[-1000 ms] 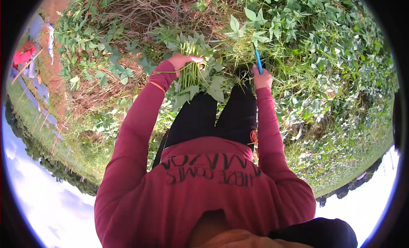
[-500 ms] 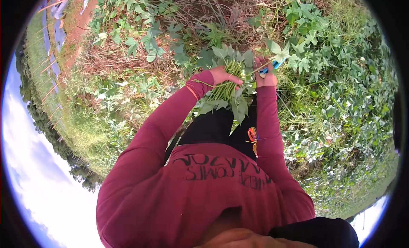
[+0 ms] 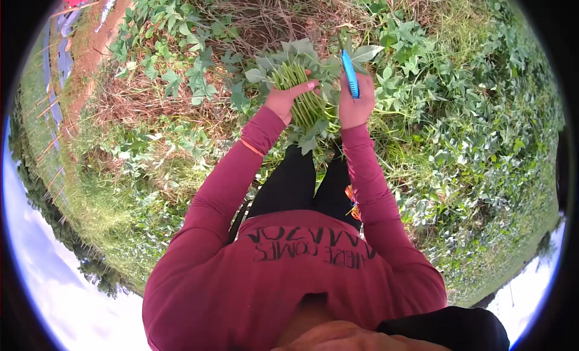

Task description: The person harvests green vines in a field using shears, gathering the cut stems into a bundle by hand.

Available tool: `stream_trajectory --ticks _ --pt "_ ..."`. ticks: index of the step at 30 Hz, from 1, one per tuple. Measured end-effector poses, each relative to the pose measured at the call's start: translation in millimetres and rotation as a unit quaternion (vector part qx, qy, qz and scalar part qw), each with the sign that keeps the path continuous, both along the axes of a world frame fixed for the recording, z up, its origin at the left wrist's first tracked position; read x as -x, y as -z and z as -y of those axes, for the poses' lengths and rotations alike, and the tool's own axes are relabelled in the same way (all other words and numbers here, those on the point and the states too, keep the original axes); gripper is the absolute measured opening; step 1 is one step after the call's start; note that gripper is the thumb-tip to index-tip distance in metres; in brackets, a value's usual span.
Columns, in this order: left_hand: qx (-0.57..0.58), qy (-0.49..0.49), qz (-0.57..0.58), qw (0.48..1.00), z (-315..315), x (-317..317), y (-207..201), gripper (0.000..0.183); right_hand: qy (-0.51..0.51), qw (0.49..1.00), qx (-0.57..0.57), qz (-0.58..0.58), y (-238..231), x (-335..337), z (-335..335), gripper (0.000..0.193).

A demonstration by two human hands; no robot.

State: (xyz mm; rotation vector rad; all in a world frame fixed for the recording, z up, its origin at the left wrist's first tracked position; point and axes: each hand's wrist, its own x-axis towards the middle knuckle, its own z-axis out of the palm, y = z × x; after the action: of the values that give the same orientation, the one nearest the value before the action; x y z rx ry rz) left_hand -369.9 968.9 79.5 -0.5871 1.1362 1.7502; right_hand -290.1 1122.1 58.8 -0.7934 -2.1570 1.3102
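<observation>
My left hand (image 3: 282, 102) is closed round a thick bundle of green leafy stems (image 3: 300, 88). The thumb lies across the stems, and broad lobed leaves spread out at both ends of the bundle. Just to the right, my right hand (image 3: 357, 103) grips a slim tool with a blue handle (image 3: 349, 73), pointing away from me. Its far end is lost against the foliage, so its exact kind is unclear. A leaf (image 3: 365, 53) shows right beside the tool; whether my right fingers hold its stem cannot be made out.
Low leafy vines (image 3: 446, 109) cover the ground on the right, with more vines (image 3: 181, 25) at the far left. Dry brown grass (image 3: 271, 19) lies beyond my hands. Colourful bands (image 3: 353, 203) hang near my right forearm. Thin stakes (image 3: 48, 146) line a strip at the left.
Both hands and the bundle have shifted slightly left in view. My right hand has turned, so the blue tool now points away from me, and the single leaf sits closer to the bundle.
</observation>
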Motion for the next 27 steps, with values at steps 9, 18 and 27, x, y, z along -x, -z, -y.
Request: stream_trajectory --ticks 9,18,27 --pt "0.051 -0.100 -0.060 0.992 27 7 15 0.033 -0.237 0.935 0.246 0.094 4 20 33 0.018" --pt "0.098 0.060 -0.079 0.990 70 8 7 0.030 -0.054 0.975 -0.171 -0.130 61 268 -198 0.022" --pt "0.112 0.046 -0.004 0.993 39 -3 -2 0.027 -0.161 0.970 -0.029 0.181 156 388 -293 0.032"
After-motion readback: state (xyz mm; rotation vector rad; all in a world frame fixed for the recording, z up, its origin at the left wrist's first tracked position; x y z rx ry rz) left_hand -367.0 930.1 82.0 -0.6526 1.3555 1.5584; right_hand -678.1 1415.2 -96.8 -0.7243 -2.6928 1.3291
